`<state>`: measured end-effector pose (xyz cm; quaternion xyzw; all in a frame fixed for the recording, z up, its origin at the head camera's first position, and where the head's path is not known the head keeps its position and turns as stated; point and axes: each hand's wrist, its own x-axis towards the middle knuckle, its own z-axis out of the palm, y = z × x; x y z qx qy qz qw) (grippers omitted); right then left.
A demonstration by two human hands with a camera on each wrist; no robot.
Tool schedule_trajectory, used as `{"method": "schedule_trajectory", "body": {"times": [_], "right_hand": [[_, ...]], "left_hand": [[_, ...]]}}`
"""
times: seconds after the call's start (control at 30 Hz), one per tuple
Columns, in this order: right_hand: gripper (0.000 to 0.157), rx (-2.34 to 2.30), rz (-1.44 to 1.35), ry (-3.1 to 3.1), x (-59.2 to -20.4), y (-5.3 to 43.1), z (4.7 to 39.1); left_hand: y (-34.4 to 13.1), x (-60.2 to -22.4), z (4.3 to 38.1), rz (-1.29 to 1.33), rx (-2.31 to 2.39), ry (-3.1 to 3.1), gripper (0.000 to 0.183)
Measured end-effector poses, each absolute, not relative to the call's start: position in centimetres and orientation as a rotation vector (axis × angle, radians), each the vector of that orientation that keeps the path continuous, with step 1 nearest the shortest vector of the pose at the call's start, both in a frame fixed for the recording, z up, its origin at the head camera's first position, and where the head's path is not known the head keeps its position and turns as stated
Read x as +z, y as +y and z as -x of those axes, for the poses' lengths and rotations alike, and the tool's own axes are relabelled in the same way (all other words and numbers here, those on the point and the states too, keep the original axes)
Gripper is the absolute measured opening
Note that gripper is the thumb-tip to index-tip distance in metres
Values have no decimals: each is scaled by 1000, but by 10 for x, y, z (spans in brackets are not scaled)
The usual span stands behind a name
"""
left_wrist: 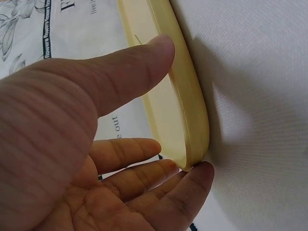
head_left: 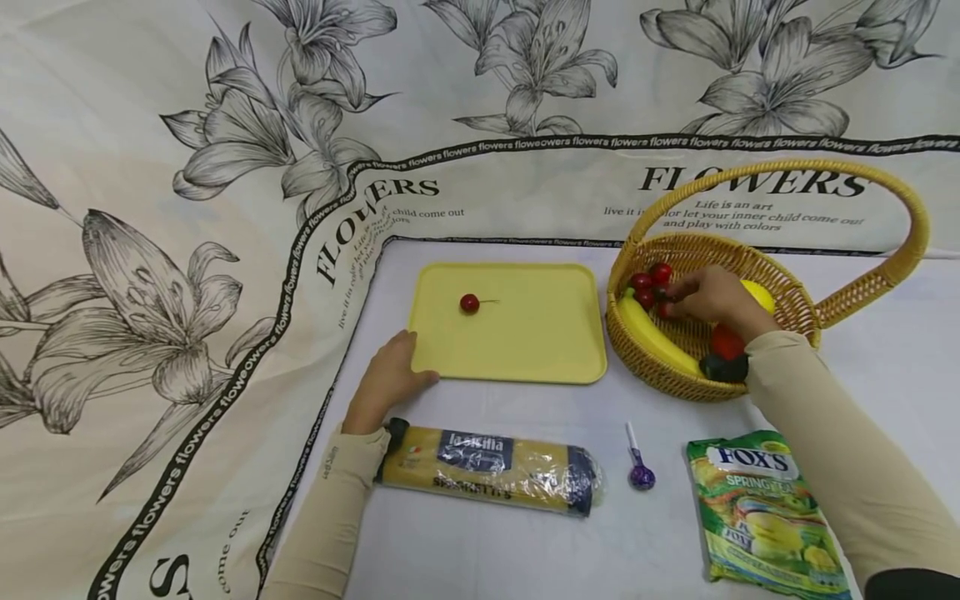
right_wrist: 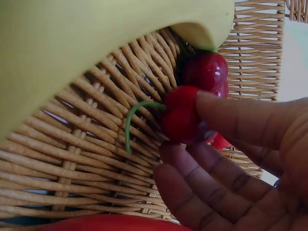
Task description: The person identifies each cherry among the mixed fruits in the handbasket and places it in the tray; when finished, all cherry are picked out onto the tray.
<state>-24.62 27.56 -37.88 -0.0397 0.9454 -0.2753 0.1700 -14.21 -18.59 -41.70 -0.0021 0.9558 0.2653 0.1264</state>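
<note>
My right hand point(head_left: 708, 296) reaches into a wicker basket point(head_left: 652, 377). In the right wrist view its thumb and fingers pinch a red cherry point(right_wrist: 180, 114) with a curved green stem. More cherries point(head_left: 643, 282) lie just beyond, by the tip of a banana point(head_left: 660, 340). My left hand point(head_left: 388, 377) is at the near left corner of a yellow tray point(head_left: 532, 342). Its thumb lies across the rim, and the extended fingers touch the corner in the left wrist view. A single cherry point(head_left: 469, 304) with a thin stem rests on the tray.
The basket also holds a yellow fruit point(head_left: 759, 293) and a red one point(head_left: 726, 342), both partly hidden; a tall handle point(head_left: 780, 167) arches over it. Nearer lie a spaghetti pack point(head_left: 487, 467), a purple lollipop point(head_left: 641, 477) and a green Fox's candy bag point(head_left: 765, 517).
</note>
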Motion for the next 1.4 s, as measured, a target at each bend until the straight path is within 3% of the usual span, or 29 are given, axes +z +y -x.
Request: {"method": "schedule_trajectory", "body": {"times": [0.4, 0.9, 1.13, 1.4], "right_hand": [[46, -769, 162, 2742, -372, 273, 240], [48, -1087, 197, 2833, -310, 249, 182], [33, -1274, 491, 2836, -317, 206, 161], [37, -1437, 594, 2698, -362, 152, 173]], "left_hand": [[-186, -417, 142, -12, 776, 2795, 85], [-183, -413, 140, -28, 730, 2782, 84], [-186, -415, 139, -46, 718, 2794, 85], [-186, -416, 141, -49, 745, 2797, 84]]}}
